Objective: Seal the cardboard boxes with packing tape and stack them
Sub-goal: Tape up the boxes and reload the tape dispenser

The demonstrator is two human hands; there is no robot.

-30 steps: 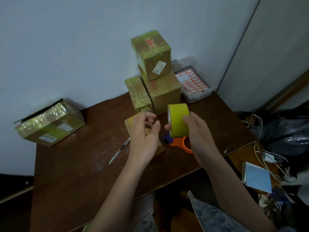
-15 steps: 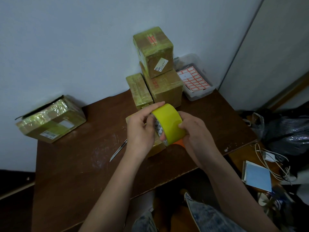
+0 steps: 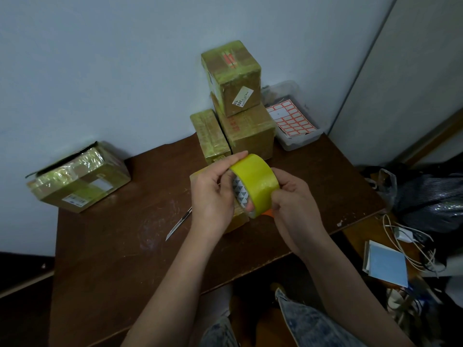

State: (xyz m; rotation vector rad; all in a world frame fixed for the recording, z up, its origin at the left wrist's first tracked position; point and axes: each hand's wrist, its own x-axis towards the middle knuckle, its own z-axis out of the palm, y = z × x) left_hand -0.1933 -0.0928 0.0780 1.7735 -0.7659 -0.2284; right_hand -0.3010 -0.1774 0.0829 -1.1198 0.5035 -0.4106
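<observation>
Both hands hold the tape roll (image 3: 254, 182) at the centre of the frame, above the table (image 3: 112, 246); the left hand (image 3: 213, 196) grips it from the left, fingers curled over its upper edge, a finger showing inside the printed core; the right hand (image 3: 293, 204) pinches its lower right rim with curled fingers. Under the hands lies a flat box (image 3: 239, 219), mostly hidden, and an orange thing (image 3: 269, 213) peeps out beneath the roll; what it is cannot be told. A knife (image 3: 179, 224) lies on the table just left of the left hand. Above centre, against the wall, a small box (image 3: 231, 76) sits on top of a bigger box (image 3: 250, 132); a narrow box (image 3: 209, 135) stands touching the bigger one on its left. At the left of the frame a taped box (image 3: 79, 176) overhangs the table's edge, one flap ajar. Right of the stack a clear bin (image 3: 298, 139) holds a label sheet (image 3: 292, 118). At lower right lie a blue pad (image 3: 387, 265) and white cables (image 3: 406, 246).
</observation>
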